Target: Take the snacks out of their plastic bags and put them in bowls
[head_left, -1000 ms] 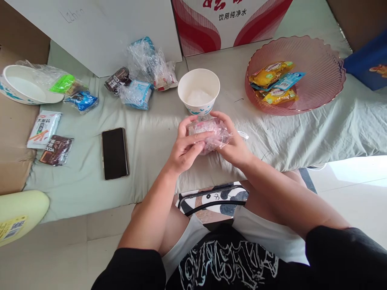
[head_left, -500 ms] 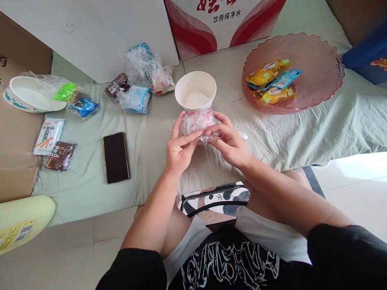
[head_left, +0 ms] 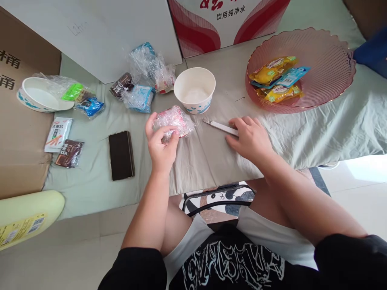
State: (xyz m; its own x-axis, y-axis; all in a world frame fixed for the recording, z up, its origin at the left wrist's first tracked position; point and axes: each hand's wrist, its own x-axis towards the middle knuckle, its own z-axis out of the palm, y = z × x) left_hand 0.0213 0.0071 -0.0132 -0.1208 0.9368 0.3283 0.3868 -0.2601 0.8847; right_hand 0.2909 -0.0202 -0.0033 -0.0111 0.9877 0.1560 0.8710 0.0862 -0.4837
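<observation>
My left hand [head_left: 161, 143] holds up a pink packet in crinkled clear wrap [head_left: 173, 119], pinched between thumb and fingers just above the grey-green cloth. My right hand [head_left: 249, 137] lies on the cloth to the right, its fingers closed over the near end of a slim white cutter [head_left: 219, 126] that points toward a white paper bowl [head_left: 195, 89]. The bowl stands upright just behind both hands, with something white inside.
A pink ribbed plastic basket [head_left: 326, 72] at the right holds yellow and blue snack packets. Several wrapped snacks [head_left: 142, 82] lie at the back left. A black phone [head_left: 121, 155], a second white bowl [head_left: 40, 94] and cardboard boxes [head_left: 18, 133] sit to the left.
Both hands held the wrapped packet in front of the bowl. Now my left hand alone has it, moved left, and my right hand has dropped onto the white cutter.
</observation>
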